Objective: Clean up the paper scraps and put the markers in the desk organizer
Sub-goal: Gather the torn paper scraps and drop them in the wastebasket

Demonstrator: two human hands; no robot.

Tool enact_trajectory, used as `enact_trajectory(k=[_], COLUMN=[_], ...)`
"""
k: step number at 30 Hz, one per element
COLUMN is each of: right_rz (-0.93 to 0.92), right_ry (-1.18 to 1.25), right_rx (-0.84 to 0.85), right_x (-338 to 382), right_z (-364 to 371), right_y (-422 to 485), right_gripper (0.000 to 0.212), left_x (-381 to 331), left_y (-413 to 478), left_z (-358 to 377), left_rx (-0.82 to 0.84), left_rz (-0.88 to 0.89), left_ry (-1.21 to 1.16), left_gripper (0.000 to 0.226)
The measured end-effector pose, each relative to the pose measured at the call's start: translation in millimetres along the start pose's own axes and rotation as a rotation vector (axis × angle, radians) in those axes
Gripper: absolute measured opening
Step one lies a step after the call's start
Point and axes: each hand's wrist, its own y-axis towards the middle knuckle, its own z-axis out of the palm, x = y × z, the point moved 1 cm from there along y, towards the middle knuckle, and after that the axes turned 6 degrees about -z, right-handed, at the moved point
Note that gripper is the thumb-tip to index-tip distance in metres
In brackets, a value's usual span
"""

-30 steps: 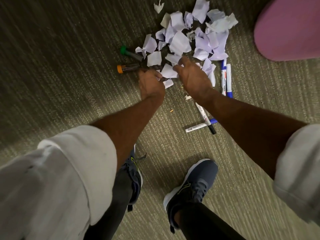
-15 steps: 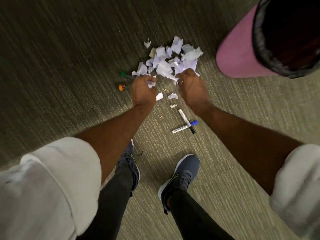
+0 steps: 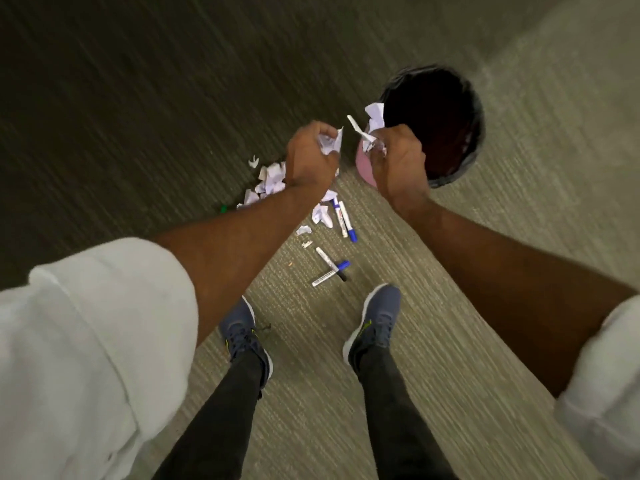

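Observation:
My left hand (image 3: 310, 155) is shut on a wad of white paper scraps, raised above the floor. My right hand (image 3: 398, 161) grips more scraps, some sticking out above the fist, beside the rim of the pink waste bin (image 3: 365, 168) with its black liner (image 3: 438, 123). A smaller pile of paper scraps (image 3: 268, 180) lies on the carpet below my left hand. Two blue-capped markers (image 3: 343, 218) lie side by side, two more markers (image 3: 330, 268) are crossed nearer my feet, and a green marker cap (image 3: 223, 209) peeks out by my left forearm.
The floor is ribbed grey-green carpet (image 3: 450, 306). My two dark blue shoes (image 3: 375, 322) stand just behind the crossed markers. A few tiny scraps (image 3: 304, 231) lie between the pile and the markers. No desk organizer is in view.
Both hands closed on handfuls of scraps, lifted off the floor and moved right towards the bin. I have risen, so the pile looks smaller and farther away.

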Motion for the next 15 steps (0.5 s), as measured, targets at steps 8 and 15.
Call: enact_trajectory(k=[8, 15], right_rz=[0.13, 0.173], right_ry=[-0.04, 0.145], right_rx=[0.015, 0.042], right_x=[-94.2, -151.3], right_z=[-42.4, -63.8], right_y=[25.5, 39.1], right_gripper=[0.03, 0.033], left_x=[-68.6, -94.8], left_y=[27.1, 47.6], left_z=[95.8, 159.2], left_rx=[0.079, 0.161], left_rz=[-0.002, -0.06], left_ry=[-0.027, 0.018], left_gripper=[0.03, 0.016])
